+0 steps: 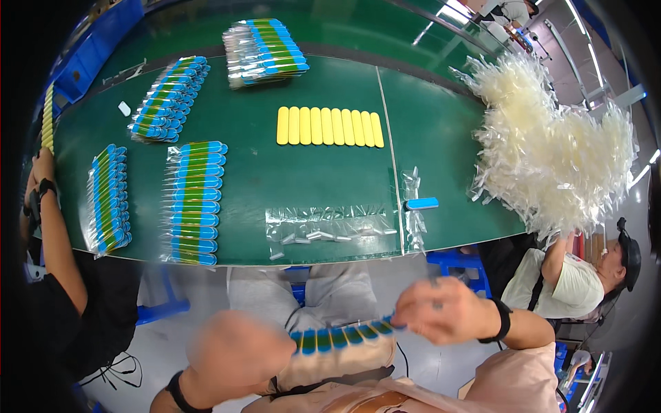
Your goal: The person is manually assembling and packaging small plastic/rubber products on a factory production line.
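Note:
Above my lap, a row of short, round-ended blue strips with green bands (337, 338), which look like nail files, stretches between my two hands. My left hand (237, 351), smeared by motion, closes on its left end. The right end is pinched in the fingers of my right hand (441, 311). On the green table (310, 182) ahead lie a row of yellow round-ended strips (329, 126) and some clear plastic sleeves (330, 224). One blue strip (421, 204) rests on another clear sleeve (413, 237).
Stacks of sleeved blue-and-green strips (195, 203) stand at left, with more (267, 51) at the back. A large heap of clear sleeves (551, 144) covers the table's right end. A person (578, 275) sits at right; another person's arm (60, 237) reaches in at left.

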Available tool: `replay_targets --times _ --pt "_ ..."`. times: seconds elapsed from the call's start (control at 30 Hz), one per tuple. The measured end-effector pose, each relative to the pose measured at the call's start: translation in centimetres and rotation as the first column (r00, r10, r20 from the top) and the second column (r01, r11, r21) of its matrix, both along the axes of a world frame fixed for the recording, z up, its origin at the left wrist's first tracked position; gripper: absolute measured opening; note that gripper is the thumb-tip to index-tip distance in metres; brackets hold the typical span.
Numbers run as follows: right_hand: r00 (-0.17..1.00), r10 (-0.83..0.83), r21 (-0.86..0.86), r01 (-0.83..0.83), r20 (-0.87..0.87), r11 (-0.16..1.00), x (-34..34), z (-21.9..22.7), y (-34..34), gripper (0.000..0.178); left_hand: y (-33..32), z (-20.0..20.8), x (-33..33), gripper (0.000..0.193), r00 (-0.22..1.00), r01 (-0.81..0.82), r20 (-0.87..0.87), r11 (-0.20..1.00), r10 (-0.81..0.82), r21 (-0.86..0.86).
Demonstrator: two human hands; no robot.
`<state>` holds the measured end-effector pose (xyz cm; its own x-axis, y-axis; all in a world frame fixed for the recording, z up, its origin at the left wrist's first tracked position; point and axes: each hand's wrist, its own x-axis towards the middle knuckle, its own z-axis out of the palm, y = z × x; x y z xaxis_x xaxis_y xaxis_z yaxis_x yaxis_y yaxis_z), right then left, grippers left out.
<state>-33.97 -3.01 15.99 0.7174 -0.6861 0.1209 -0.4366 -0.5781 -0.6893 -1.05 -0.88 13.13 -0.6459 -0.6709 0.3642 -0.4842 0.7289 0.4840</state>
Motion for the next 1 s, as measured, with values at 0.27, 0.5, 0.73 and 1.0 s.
replay_targets --times 0.27,0.5,0.73,1.0 --pt "0.867 -0.484 0.455 0.386 0.119 0.803 -0.3 -0.2 -10.5 0.025 -11.0 1.9 -1.7 0.021 0.934 -0.266 -0.122 0.881 0.336 0.39" --pt "0.825 -0.515 0.228 0.562 -0.235 0.795 0.7 -0.9 -20.9 0.045 -24.3 0.1 -4.6 0.034 0.945 -0.316 0.157 0.926 0.288 0.208" --pt "0.86 -0.321 -0.075 0.318 -0.398 0.945 -0.3 -2.8 -20.5 0.085 -24.3 -1.5 -5.1 0.075 0.841 -0.26 0.506 0.963 0.192 0.067" --pt "0.818 -0.396 -0.055 0.413 -0.417 0.909 0.3 -1.9 -20.8 0.084 -23.6 0.1 -4.6 0.074 0.922 -0.253 0.333 0.957 0.195 0.14"
